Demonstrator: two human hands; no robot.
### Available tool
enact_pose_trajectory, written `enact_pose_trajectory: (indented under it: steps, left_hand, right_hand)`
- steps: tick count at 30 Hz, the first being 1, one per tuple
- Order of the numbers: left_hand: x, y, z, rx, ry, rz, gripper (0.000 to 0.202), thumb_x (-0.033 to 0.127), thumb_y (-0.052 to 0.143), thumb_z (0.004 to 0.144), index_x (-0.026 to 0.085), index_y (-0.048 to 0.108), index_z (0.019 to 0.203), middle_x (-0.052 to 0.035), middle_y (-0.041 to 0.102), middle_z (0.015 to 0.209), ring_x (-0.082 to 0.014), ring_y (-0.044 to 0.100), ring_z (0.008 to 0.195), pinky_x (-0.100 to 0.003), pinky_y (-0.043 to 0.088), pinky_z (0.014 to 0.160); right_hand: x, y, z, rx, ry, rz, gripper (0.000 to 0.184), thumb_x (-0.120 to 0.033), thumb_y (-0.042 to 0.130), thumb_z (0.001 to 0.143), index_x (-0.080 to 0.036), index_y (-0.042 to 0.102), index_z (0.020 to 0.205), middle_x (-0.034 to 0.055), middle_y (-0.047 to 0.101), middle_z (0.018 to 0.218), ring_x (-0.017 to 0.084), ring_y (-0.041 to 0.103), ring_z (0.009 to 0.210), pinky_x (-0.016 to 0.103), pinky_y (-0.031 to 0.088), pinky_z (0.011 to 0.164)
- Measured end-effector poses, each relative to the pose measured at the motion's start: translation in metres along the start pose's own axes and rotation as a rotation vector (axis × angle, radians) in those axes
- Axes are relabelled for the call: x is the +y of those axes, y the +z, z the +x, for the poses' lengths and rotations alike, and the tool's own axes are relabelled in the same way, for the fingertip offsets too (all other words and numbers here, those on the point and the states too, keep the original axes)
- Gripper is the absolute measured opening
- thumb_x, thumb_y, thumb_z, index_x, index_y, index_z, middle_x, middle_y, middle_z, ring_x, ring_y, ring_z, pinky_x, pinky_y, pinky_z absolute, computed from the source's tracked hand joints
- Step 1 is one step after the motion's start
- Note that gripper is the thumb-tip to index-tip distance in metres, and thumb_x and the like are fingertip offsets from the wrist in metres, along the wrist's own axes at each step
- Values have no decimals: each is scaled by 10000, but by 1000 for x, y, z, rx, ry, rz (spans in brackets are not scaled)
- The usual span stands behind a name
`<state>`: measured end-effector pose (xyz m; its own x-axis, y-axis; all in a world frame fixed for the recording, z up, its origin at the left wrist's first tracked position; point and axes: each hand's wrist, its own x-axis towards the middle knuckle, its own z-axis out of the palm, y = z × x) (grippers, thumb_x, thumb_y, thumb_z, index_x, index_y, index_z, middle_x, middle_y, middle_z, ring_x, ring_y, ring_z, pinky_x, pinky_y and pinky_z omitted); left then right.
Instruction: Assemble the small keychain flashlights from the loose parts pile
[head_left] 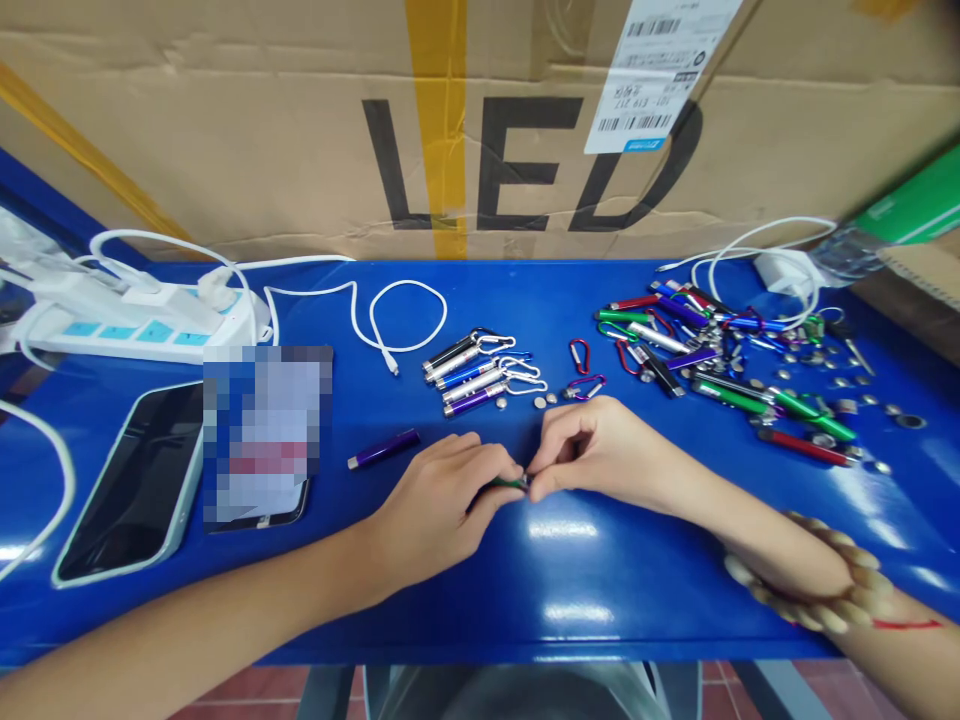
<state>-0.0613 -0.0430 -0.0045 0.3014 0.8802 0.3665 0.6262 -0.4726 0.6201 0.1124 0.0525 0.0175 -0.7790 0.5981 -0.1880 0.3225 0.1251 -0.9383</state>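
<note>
My left hand (459,490) is closed around a small green metal tube (508,483), most of it hidden by the fingers. My right hand (581,450) pinches at the tube's right end. A small metallic bit shows between those fingertips, too small to name. Left of my hands a purple penlight tube (384,450) lies alone on the blue table. Just beyond them several penlights with carabiner clips (480,375) are lined up side by side. Near my right hand lie a purple carabiner (586,388), a red carabiner (579,356) and small round button cells (540,402).
A loose pile of coloured penlights and parts (720,340) spreads over the right side. Two phones, one black-screened (139,470), lie at left below a white power strip (150,325). White cables (409,285) cross the back. A large cardboard box (300,130) stands behind.
</note>
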Motion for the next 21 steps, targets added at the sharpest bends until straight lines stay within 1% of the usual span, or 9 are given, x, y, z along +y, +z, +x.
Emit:
enact_pose_trajectory:
  steps: [2,4,8,11,13,17,21]
  left_hand:
    - [1,0,0,-35,14,47,85,141,525,881,178,554,810,4,685,795,-143,577,672,-281,435,634]
    - [2,0,0,-59,23,78,92,151,517,891,179,551,810,11,679,801,-142,572,678,-285,418,636]
    - [2,1,2,-93,-16,104,76,139,493,902,174,547,861,-8,643,855,-155,577,782,-295,428,707]
    - [2,2,4,-72,-37,119,104,110,466,906,171,550,913,-22,618,891,-160,560,836,-300,438,769]
    - [2,2,4,-59,-50,129,109,111,463,907,166,556,923,-26,609,892,-161,549,840,-302,440,791]
    - [2,2,3,-29,-81,163,107,119,473,904,165,567,928,-23,606,898,-163,533,851,-311,429,806]
    - [4,1,3,-1,-102,213,123,139,474,909,180,576,964,-19,618,924,-172,529,885,-321,410,804]
  right_hand:
    - [1,0,0,3,-33,-144,166,-269,821,534,-168,699,584,-20,604,582,75,534,524,190,398,481]
    - [2,0,-1,-4,-47,-245,175,-297,817,544,-173,700,584,-19,604,588,77,532,521,196,386,478]
    - [3,-4,0,-5,-58,-347,183,-343,792,591,-187,704,629,-14,631,647,85,557,556,196,389,496]
    - [4,-8,1,14,-75,-450,144,-339,748,664,-203,705,684,-14,643,698,84,563,572,191,392,511]
    - [4,-10,0,50,-91,-532,123,-333,708,712,-211,695,711,-19,648,726,79,561,562,190,390,509]
    - [4,-12,-2,135,-127,-659,129,-344,654,762,-220,670,731,-24,656,772,72,557,531,191,388,499]
    - [2,-12,-2,190,-160,-704,122,-328,612,800,-229,677,768,-10,661,808,79,567,540,195,408,502]
